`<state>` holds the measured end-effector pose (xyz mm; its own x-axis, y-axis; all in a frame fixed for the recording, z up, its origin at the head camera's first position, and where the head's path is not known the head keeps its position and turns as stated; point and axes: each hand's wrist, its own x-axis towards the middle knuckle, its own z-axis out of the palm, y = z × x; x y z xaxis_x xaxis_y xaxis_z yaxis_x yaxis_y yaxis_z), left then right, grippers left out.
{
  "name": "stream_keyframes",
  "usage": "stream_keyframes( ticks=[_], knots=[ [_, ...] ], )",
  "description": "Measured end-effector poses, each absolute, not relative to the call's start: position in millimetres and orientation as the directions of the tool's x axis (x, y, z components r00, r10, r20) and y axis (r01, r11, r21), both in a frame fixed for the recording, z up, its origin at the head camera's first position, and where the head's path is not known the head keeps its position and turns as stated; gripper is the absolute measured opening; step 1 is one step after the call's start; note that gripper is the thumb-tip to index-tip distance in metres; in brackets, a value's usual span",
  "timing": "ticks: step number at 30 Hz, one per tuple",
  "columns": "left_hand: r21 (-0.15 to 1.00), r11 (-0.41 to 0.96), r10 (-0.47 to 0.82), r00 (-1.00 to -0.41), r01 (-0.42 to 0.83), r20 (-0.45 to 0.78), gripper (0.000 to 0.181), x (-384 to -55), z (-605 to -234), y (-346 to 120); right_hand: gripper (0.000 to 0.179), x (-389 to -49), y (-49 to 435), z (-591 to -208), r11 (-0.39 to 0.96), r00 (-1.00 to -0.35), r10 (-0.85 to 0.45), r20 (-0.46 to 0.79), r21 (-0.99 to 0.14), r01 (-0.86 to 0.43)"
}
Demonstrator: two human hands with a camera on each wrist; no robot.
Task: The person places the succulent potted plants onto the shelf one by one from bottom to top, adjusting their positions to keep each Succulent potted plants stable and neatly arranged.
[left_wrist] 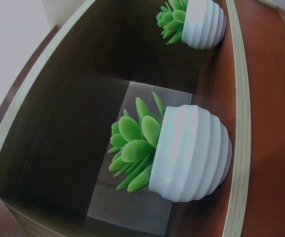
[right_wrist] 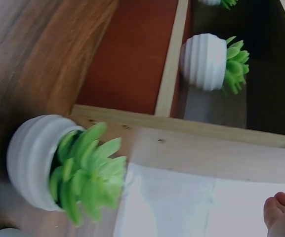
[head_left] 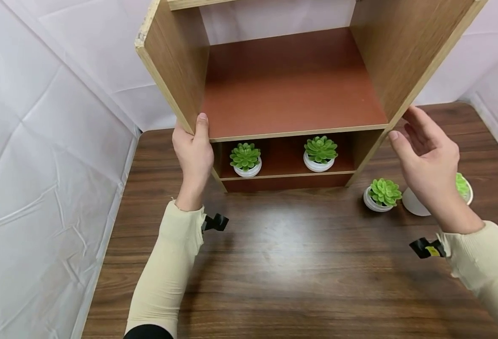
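A wooden shelf (head_left: 291, 94) with reddish-brown boards stands on the table. My left hand (head_left: 195, 155) grips its left side panel, thumb on the front edge and the other fingers mostly hidden behind the panel. At the right side panel (head_left: 418, 61), my right hand (head_left: 433, 160) has loosely bent fingers and a thumb close to the front edge. On the low shelf sit two green succulents in white ribbed pots, the left succulent (head_left: 245, 159) and the right succulent (head_left: 320, 153). The left wrist view shows a white pot (left_wrist: 189, 153) up close on the reddish board.
A third potted succulent (head_left: 382, 194) stands on the brown wood-grain table (head_left: 274, 263), right of the shelf. Beside it, partly behind my right hand, are a white round object (head_left: 414, 203) and another green plant (head_left: 461, 186). White sheeting (head_left: 41, 141) covers the walls.
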<state>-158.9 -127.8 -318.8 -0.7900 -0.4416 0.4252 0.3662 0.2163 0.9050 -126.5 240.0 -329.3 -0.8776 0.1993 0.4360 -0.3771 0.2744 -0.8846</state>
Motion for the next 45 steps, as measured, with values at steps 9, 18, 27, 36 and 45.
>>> stream_keyframes(
  ticks=[9,18,27,36,45],
  knots=[
    [0.909,0.204,-0.444,-0.793,0.364,0.417,0.023,-160,-318,-129,0.046,-121,250,-341,0.321,-0.833,0.287,0.473,-0.867,-0.382],
    [0.908,0.204,-0.44,-0.794,0.366,0.419,0.021,-159,-319,-129,0.046,-113,264,-348,0.296,-0.813,0.371,0.449,-0.887,-0.355],
    [0.909,0.189,-0.442,-0.795,0.371,0.416,0.02,-158,-321,-127,0.046,-102,276,-341,0.351,-0.766,0.456,0.454,-0.882,-0.314],
    [0.904,0.201,-0.444,-0.788,0.377,0.428,0.02,-159,-321,-127,0.051,-105,307,-360,-0.074,-0.785,0.516,0.343,-0.895,-0.44],
    [0.904,0.209,-0.463,-0.776,0.373,0.428,0.018,-161,-319,-127,0.071,-91,310,-357,0.221,-0.805,0.554,0.214,-0.97,-0.105]
  ],
)
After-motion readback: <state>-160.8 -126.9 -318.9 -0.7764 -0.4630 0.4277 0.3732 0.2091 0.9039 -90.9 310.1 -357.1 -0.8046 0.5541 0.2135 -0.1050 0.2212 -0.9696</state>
